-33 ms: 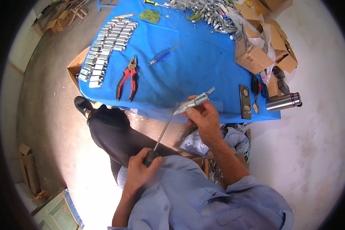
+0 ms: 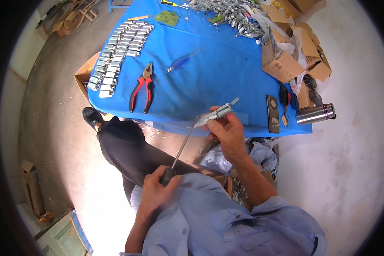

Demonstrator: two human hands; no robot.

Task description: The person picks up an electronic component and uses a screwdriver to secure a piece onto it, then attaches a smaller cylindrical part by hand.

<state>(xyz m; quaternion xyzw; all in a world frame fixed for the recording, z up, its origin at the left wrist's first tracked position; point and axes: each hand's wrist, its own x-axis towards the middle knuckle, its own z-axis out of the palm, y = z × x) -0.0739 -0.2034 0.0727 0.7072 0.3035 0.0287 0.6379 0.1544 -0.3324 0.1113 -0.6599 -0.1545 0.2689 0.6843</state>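
Red-handled pliers [image 2: 141, 88] lie on the blue worktop [image 2: 226, 81] beside rows of small metal parts [image 2: 117, 55] and a blue screwdriver [image 2: 181, 62]. Cardboard boxes [image 2: 286, 59] crowd its right edge, near a steel flask [image 2: 315, 113].

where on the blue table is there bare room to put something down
The widest bare patch of the blue table lies between the red-handled pliers, the blue-handled screwdriver and the flat black device. It is crowded at the rows of small metal parts, the loose metal pile and the cardboard boxes.
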